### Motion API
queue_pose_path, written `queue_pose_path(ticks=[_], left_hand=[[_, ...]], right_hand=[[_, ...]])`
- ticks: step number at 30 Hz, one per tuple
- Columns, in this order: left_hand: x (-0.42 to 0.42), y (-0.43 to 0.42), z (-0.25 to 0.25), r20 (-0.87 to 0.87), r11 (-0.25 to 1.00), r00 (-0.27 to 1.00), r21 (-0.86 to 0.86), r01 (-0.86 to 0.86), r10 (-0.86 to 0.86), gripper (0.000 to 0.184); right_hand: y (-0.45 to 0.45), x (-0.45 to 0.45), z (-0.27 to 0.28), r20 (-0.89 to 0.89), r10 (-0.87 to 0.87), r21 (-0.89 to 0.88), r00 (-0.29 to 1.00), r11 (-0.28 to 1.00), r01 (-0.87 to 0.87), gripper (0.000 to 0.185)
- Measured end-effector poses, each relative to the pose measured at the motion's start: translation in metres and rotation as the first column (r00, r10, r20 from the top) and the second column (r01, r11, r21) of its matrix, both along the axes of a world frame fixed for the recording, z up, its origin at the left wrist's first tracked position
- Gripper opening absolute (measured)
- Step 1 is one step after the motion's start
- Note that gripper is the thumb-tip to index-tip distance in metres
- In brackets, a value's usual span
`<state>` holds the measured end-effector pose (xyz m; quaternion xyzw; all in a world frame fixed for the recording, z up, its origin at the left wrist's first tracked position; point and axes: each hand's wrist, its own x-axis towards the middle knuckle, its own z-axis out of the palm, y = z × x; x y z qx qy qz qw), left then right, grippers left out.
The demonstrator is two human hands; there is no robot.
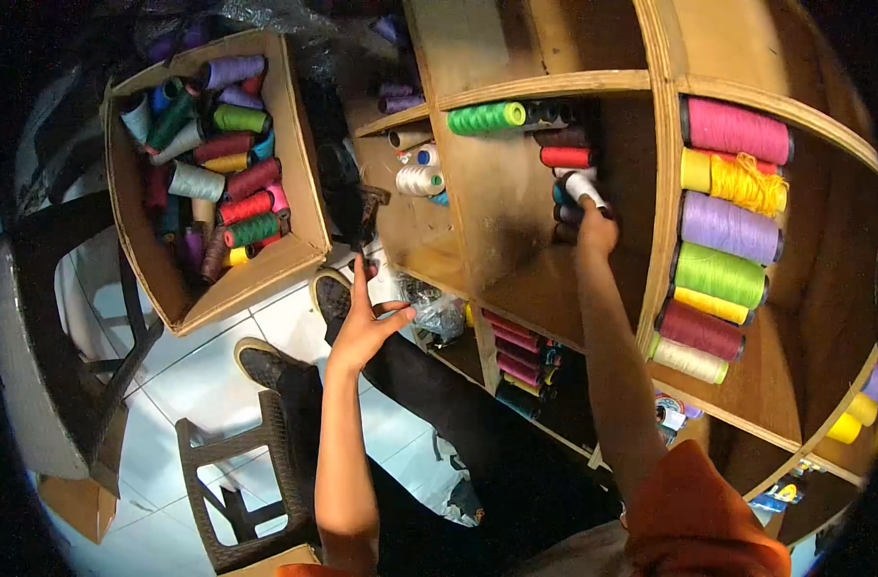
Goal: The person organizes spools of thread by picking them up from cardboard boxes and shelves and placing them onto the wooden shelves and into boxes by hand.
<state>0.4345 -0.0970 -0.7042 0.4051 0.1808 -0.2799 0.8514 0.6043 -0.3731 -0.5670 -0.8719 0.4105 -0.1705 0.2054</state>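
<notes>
R hand (pixel 597 229) inside shelf unit (pixel 661 106), fingers closed on white spool (pixel 583 187), near red spool (pixel 565 157); L hand (pixel 364 332) outside unit, fingers spread wide. Cardboard box (pixel 256 290) w/ mixed spools (pixel 198 182) sits to L of unit.

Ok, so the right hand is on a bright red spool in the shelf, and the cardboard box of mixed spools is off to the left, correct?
Not quite: the head view shows the right hand on a white spool, not a red one. The cardboard box of mixed spools is off to the left.
</notes>
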Motion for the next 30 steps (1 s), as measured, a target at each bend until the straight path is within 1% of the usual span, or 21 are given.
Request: queue_pose_path(ticks=[2, 6, 9, 12, 13, 14, 15, 16, 17, 18, 19, 20, 21, 22, 23, 25, 26, 27, 28, 29, 30], left_hand=[[-0.002, 0.004, -0.002, 0.006, 1.0, 1.0, -0.009, 0.006, -0.006, 0.106], [-0.005, 0.017, -0.006, -0.012, 0.999, 1.0, -0.032, -0.023, 0.023, 0.104], [-0.006, 0.022, -0.004, -0.044, 0.997, 0.997, -0.057, -0.061, 0.058, 0.102], [-0.004, 0.02, 0.0, -0.031, 0.999, 1.0, -0.031, -0.005, 0.004, 0.101], [-0.001, 0.023, 0.005, -0.035, 0.999, 0.999, -0.005, 0.038, -0.038, 0.099], [-0.002, 0.023, 0.005, -0.052, 0.999, 0.999, -0.046, 0.001, -0.003, 0.097], [-0.002, 0.024, 0.006, -0.053, 0.999, 0.999, -0.048, -0.004, 0.002, 0.097], [-0.001, 0.026, 0.007, -0.058, 0.999, 0.998, -0.043, -0.013, 0.01, 0.096], [0.0, 0.028, 0.008, -0.062, 0.999, 0.998, -0.052, -0.008, 0.004, 0.095], [-0.001, 0.028, 0.004, -0.031, 0.999, 0.999, -0.032, 0.012, -0.013, 0.088], [-0.002, 0.028, 0.0, -0.02, 0.999, 1.0, -0.035, 0.0, -0.001, 0.078], [-0.003, 0.028, -0.001, -0.01, 0.999, 1.0, -0.039, -0.018, 0.017, 0.069], [-0.005, 0.029, -0.004, -0.068, 0.985, 0.995, -0.148, -0.086, 0.077, 0.057], [-0.003, 0.03, -0.006, -0.116, 0.954, 0.984, -0.255, -0.158, 0.132, 0.045], [-0.003, 0.033, -0.006, -0.069, 0.977, 0.986, -0.139, -0.161, 0.153, 0.032], [-0.006, 0.042, -0.008, -0.076, 0.951, 0.967, -0.177, -0.252, 0.242, 0.029], [-0.008, 0.047, -0.007, -0.114, 0.93, 0.951, -0.206, -0.304, 0.286, 0.03], [-0.01, 0.054, -0.006, -0.149, 0.914, 0.937, -0.22, -0.342, 0.315, 0.029], [-0.012, 0.06, -0.004, -0.181, 0.895, 0.921, -0.232, -0.381, 0.345, 0.029], [-0.012, 0.066, -0.004, -0.214, 0.873, 0.901, -0.245, -0.422, 0.376, 0.029], [-0.012, 0.071, -0.005, -0.231, 0.862, 0.888, -0.239, -0.448, 0.398, 0.029]], right_hand=[[-0.016, 0.014, -0.01, -0.213, -0.23, -0.238, 0.95, 0.955, 0.178, 0.045], [-0.087, 0.052, -0.039, -0.286, -0.125, -0.137, 0.95, 0.987, 0.089, 0.048], [-0.12, 0.062, -0.055, -0.187, -0.01, 0.13, 0.982, 0.991, 0.034, 0.064], [-0.118, 0.066, -0.063, -0.375, -0.143, -0.409, 0.916, 0.912, -0.025, 0.059], [-0.113, 0.065, -0.059, -0.378, -0.131, -0.307, 0.917, 0.952, 0.009, 0.064], [-0.119, 0.067, -0.064, -0.341, -0.143, -0.387, 0.929, 0.922, 0.0, 0.065], [-0.111, 0.067, -0.059, -0.39, -0.13, -0.33, 0.912, 0.944, -0.006, 0.068], [-0.127, 0.07, -0.067, -0.394, -0.158, -0.414, 0.905, 0.91, -0.021, 0.066], [-0.143, 0.07, -0.075, -0.392, -0.163, -0.455, 0.905, 0.89, -0.036, 0.068], [-0.102, 0.062, -0.061, -0.383, -0.178, -0.437, 0.906, 0.899, -0.008, 0.07], [-0.115, 0.054, -0.074, -0.353, -0.111, -0.368, 0.929, 0.929, -0.029, 0.072], [-0.051, 0.033, -0.073, 0.002, 0.116, -0.376, 0.993, 0.92, -0.107, 0.067], [-0.022, 0.017, -0.075, -0.043, 0.306, -0.013, 0.951, 0.952, -0.307, 0.054], [0.036, -0.003, -0.091, 0.22, 0.531, 0.113, 0.818, 0.819, -0.562, 0.036], [0.091, -0.013, -0.094, 0.161, 0.676, 0.206, 0.719, 0.69, -0.694, 0.031], [0.2, -0.032, -0.103, 0.114, 0.89, 0.447, 0.441, 0.35, -0.823, 0.027], [0.245, -0.032, -0.128, 0.077, 0.879, 0.555, 0.471, 0.355, -0.752, 0.036], [0.276, -0.021, -0.158, 0.047, 0.946, 0.384, 0.321, 0.279, -0.88, 0.042], [0.302, -0.008, -0.19, 0.082, 0.978, 0.32, 0.194, 0.158, -0.934, 0.041], [0.322, 0.004, -0.215, -0.137, 0.989, 0.235, 0.051, 0.083, -0.969, 0.038], [0.331, 0.011, -0.242, -0.304, 0.946, 0.134, -0.113, -0.075, -0.988, 0.035]])
